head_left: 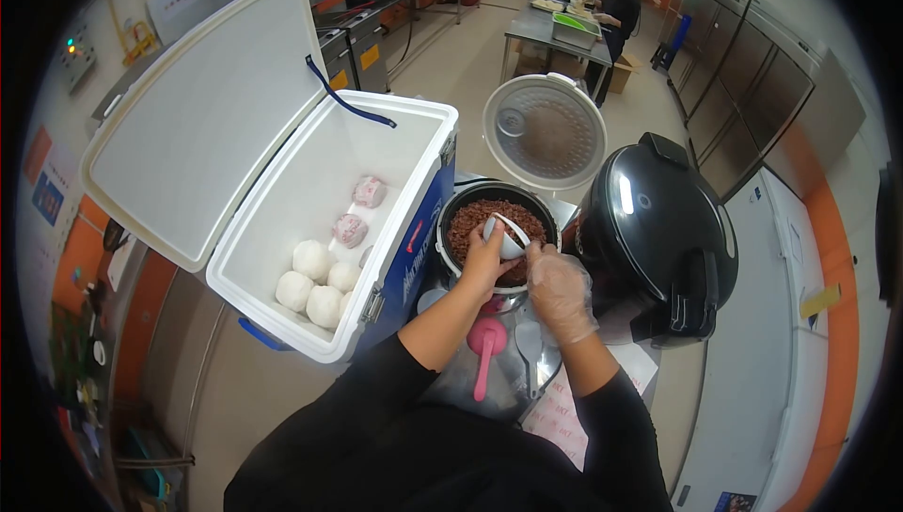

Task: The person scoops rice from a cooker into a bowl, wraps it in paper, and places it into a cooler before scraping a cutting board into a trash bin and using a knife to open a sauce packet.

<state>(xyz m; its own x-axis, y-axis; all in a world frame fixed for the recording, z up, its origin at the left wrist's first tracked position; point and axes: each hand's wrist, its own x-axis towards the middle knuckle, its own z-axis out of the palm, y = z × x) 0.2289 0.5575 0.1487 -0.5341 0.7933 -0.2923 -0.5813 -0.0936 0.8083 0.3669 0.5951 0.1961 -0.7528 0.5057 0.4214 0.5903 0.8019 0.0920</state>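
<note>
My left hand (482, 263), bare, is closed around a small white bowl (511, 247) tilted above an open rice cooker pot (446, 247). Reddish-brown cooked rice (489, 218) fills the pot. In a clear plastic glove, my right hand (562, 291) has its fingers closed near the bowl's right edge; what they grip is hidden. Just below the hands lie a pink scoop (486, 343) and a pale rice paddle (530, 347) on a shiny metal surface (470, 385). The cooker's raised lid (555, 131) stands behind the pot.
An open blue-and-white cooler (249, 272) at left holds several white balls (312, 259) and pinkish ones (369, 192). A large black cooker (649, 220) stands at right. Beyond, a person in dark clothes (623, 14) works at a metal table (527, 25). Printed paper (560, 418) lies below my right hand.
</note>
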